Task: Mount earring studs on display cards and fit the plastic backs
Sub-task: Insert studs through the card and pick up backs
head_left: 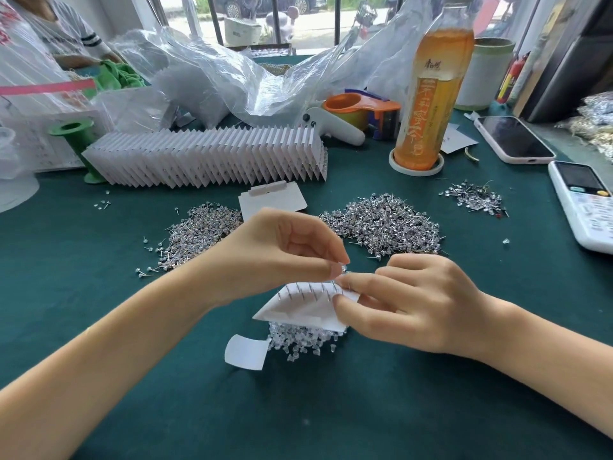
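Green felt desk [99, 327] is carrying everything, with stud piles [381, 224] lying just beyond both hands. Left hand [282, 250] is pinching a tiny clear back [343, 268] between thumb and fingertips, while the right hand [414, 293] is gripping the card [298, 310] by its edge, fingers curled round it. Card's sitting right between the hands, over the backs pile [305, 340]. Posts [308, 290] are sticking up in a row running left-right along the card's top edge. I'd say keep that card steady and push the back straight down the post, no twisting.
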A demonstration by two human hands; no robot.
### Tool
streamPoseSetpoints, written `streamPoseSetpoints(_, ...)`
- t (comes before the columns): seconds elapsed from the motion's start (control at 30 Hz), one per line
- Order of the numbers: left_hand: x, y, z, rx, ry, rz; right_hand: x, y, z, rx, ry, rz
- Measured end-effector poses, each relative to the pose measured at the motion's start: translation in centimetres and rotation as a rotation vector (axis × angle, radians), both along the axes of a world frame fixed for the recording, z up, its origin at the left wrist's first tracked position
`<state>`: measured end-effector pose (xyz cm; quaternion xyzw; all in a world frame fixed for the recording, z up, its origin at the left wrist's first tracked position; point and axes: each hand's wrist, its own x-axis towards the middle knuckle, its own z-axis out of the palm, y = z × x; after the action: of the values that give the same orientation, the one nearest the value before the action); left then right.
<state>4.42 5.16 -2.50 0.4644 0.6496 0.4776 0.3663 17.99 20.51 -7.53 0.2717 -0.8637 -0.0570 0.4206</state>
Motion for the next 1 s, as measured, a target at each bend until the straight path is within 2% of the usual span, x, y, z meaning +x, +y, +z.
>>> streamPoseSetpoints(0.63,-0.02,0.04,-0.43,-0.014,-0.002,-0.095,0.26,-0.08,0.42,-0.014,-0.051,-0.016)
streamPoseSetpoints(1.0,-0.04,-0.02,-0.27,-0.054,0.004,-0.148,0.45,-0.04,0.49,0.048,-0.078,-0.032)
